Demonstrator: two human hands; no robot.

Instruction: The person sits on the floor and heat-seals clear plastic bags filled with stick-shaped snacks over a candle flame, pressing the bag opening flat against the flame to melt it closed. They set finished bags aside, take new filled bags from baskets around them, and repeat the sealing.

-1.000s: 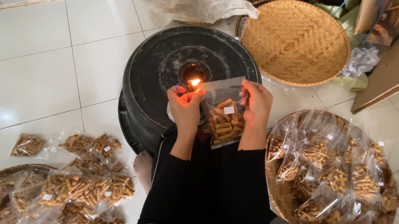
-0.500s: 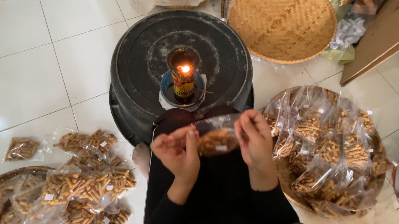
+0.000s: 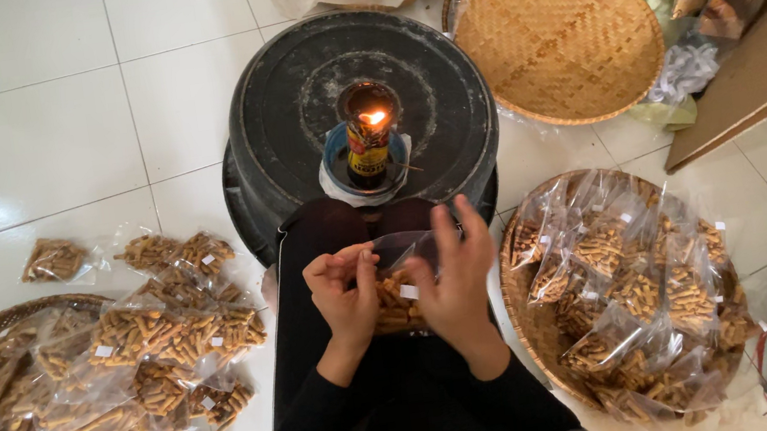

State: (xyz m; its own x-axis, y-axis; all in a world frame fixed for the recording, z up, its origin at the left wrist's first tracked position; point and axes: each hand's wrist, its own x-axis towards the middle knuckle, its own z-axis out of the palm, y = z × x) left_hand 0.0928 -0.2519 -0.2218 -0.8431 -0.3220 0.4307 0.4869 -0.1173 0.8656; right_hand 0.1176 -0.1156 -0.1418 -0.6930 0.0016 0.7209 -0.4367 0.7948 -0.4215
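A second ago both hands held the clear snack bag up at the flame; half a second ago they had drawn it back toward the lap. Now the bag [image 3: 400, 287] sits low over the black-clad lap, well apart from the flame, and the view has tipped down a little, so the lamp shows in full.

The left hand [image 3: 347, 294] is curled around the bag's left edge, thumb and fingers pinched together near its top corner. The right hand [image 3: 456, 280] grips the right side, fingers spread upward along the plastic, palm closed on the bag. Between them the bag shows short brown sticks and a small white label.

Just ahead of the hands, the small lit bottle lamp [image 3: 369, 148] stands in a shallow dish on an upturned black tub [image 3: 291, 109] on the tiled floor. To the right, a woven tray [image 3: 520, 316] holds filled bags [image 3: 646, 295]. To the left more filled bags [image 3: 154, 345] lie heaped on the floor and on another tray. An empty round woven tray [image 3: 557, 34] lies beyond the tub.
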